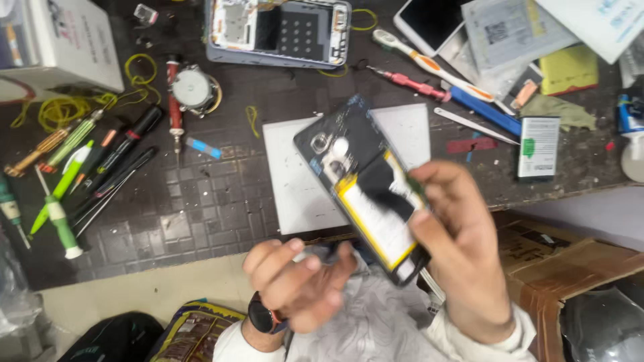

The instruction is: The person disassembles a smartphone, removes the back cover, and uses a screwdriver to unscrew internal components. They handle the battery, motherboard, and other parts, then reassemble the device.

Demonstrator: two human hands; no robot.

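**Opened phone held over the bench edge; loose parts and clutter all round**

Upper left of the frame: a white box (64,43) sits at the edge of the dark mat (201,201), its printing too blurred to make out. Below it lie yellow rubber bands (60,110) and a row of screwdrivers (87,167), near each other and pointing up to the right. A slip of the elbow could roll these off the near edge.

Lower centre: the left hand (295,285), a dark watch (265,315) on its wrist, has its fingers curled round a small dark piece; blur hides what it is and how firmly it is gripped. A drop into the lap is the likely loss.

Centre: the opened phone (365,191), back cover off, is held tilted in the air above the white sheet (295,181) and the bench edge. A yellow-edged white battery shows in its lower half. The right hand (463,248) holds the phone's right edge, thumb and forefinger pinched on something thin and greenish there. In the inspector's judgement, pulling hard could tear a fine part or nick the battery, and the one-handed hold could let the phone fall.

Top centre: a second phone frame (278,30) lies flat.

Right: a small white package with a green patch (539,146) lies flat; pale printed packets (503,33) overlap at upper right. A brown cardboard box (570,268) stands open below the bench.
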